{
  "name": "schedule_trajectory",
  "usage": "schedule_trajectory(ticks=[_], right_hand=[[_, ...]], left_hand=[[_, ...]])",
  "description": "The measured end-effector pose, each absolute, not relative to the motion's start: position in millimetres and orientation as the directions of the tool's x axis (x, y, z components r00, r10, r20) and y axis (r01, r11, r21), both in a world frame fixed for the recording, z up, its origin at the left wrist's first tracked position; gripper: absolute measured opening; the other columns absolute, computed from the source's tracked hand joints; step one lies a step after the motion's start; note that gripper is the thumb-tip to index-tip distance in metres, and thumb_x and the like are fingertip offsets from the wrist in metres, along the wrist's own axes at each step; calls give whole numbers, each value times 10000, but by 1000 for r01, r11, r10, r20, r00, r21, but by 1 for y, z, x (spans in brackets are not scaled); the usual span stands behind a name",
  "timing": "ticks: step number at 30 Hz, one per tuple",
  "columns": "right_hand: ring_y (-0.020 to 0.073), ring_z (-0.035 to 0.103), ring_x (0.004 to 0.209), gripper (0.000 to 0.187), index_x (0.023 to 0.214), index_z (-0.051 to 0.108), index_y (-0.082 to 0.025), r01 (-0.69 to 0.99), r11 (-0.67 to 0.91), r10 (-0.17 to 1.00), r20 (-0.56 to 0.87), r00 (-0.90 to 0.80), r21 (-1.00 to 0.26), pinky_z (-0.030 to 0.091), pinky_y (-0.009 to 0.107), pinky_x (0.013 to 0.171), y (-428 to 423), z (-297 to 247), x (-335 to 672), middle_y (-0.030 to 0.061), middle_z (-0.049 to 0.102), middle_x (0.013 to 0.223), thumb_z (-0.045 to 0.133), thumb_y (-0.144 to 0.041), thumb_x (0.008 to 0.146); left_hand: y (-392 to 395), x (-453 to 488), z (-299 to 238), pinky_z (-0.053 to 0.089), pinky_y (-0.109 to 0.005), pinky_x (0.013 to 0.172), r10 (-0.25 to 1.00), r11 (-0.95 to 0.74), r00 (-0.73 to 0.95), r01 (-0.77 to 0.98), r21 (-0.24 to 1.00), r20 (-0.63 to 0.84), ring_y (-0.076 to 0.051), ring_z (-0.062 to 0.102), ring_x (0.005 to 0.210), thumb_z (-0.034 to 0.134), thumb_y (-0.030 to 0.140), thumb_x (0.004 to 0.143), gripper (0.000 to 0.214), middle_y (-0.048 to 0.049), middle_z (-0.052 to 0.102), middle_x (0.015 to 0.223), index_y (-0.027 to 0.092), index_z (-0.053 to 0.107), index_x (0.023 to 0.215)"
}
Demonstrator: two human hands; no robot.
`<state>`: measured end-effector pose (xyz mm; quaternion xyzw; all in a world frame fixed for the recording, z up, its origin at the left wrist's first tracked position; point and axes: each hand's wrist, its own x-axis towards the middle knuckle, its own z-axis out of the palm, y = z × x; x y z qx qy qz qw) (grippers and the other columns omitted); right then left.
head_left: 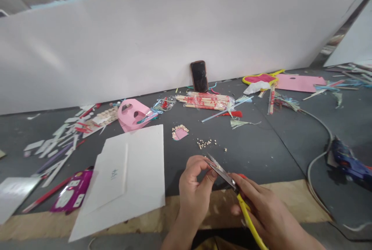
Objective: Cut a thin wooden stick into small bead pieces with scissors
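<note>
The right hand (263, 205) gripped yellow-handled steel scissors (233, 182) — probably stiff and light, best held by the handles (248, 219). The left hand (195, 188) was pinched closed beside the blades (220, 169), its contents unclear.

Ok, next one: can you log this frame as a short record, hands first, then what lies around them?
Left hand: thumb and fingertips at the blades; anything pinched there is too small to tell
Right hand: holding yellow-handled scissors
Blades: slightly open
Just beyond hands: loose pale bits; small pink piece partly edged with similar bits
Left side: white sheets, pink cutout with holes
Right side: blue glue gun
Back: phone propped upright behind wrapped sticks
</note>
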<state>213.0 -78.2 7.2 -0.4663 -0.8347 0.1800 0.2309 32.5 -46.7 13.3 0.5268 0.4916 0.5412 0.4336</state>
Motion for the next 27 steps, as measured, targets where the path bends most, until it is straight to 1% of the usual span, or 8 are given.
schedule_trajectory(ticks=[3,6,9,11,13,20,24,27], right_hand=[[206,679,779,420,1285,378,-190,692,461,880,187,-436,-555,563,292,631,-80,9,213,131,639,1064,476,-310,895],[216,664,803,522,1290,368,-187,685,447,883,164,-439,-576,564,317,659,-79,12,213,133,613,1073,565,-386,849],[247,655,845,616,1291,366,-174,681,477,870,189,-455,-556,567,361,692,-78,15,214,146,607,1063,604,-482,814],[260,653,858,629,1285,376,-167,685,498,861,209,-464,-531,570,374,693,-77,17,214,152,613,1049,607,-502,806],[267,659,855,603,1287,385,-158,695,514,854,225,-468,-503,574,374,683,-76,18,214,158,625,1038,589,-480,820],[259,679,874,448,1277,429,-131,723,555,832,284,-477,-411,577,328,694,-76,15,214,167,657,1057,477,-271,854],[240,692,797,424,1277,439,-131,703,560,828,269,-492,-439,572,318,653,-75,12,217,156,672,1019,397,-200,861],[236,692,780,414,1277,444,-140,694,529,842,206,-498,-488,567,316,640,-74,11,218,142,678,986,394,-203,871]], left_hand=[[-47,31,13,440,-275,805,967,-234,-75,135,963,245,-174,570,876,629,237,843,123,-33,624,848,183,643,733],[-47,31,12,455,-285,812,949,-298,-54,178,938,312,-178,570,895,611,222,857,115,-32,630,841,192,646,752],[-49,31,11,467,-293,822,941,-325,-32,197,925,338,-179,569,909,597,222,868,120,-31,639,828,197,649,763],[-50,31,11,473,-293,818,942,-323,-26,198,925,334,-176,572,905,590,229,874,129,-31,642,824,197,649,764],[-50,30,11,478,-294,814,944,-321,-15,197,927,330,-175,574,900,581,238,880,136,-32,646,827,197,648,768],[-48,27,15,464,-322,868,934,-350,28,275,895,357,-189,568,939,566,259,888,145,-37,662,826,197,639,779],[-49,28,16,467,-342,873,940,-330,19,321,888,342,-199,572,945,555,275,893,167,-45,663,840,196,636,770],[-51,30,15,478,-351,861,948,-301,6,340,891,318,-199,581,929,557,273,889,169,-47,656,853,195,629,757]])
